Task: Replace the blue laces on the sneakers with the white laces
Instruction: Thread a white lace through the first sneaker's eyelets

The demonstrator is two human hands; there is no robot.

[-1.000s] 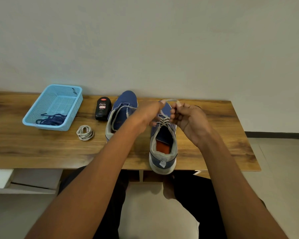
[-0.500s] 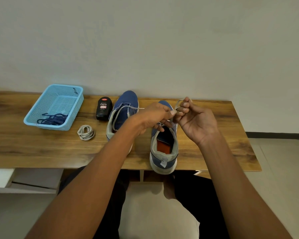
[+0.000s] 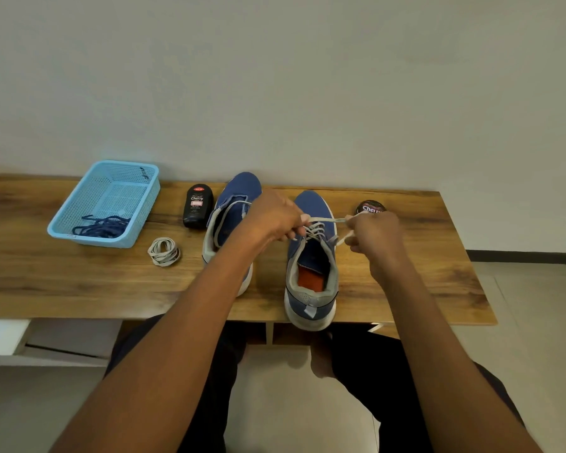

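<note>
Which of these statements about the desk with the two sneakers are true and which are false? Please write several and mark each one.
1. The blue laces lie inside the light blue basket. True.
2. Both hands hold the white lace of the right-hand sneaker. True: left hand and right hand each pinch it.
3. The coiled white lace lies in the basket. False: it lies on the desk, beside the basket.
4. The black bottle stands right of both sneakers. False: it is left of them.

Wooden table (image 3: 406, 289) w/ grain top. On it: light-blue mesh plastic basket (image 3: 79, 220), coiled white lace (image 3: 164, 252), black polish bottle (image 3: 197, 206), round polish tin (image 3: 370, 207). Also 2 blue fabric sneakers (image 3: 311, 282).
</note>
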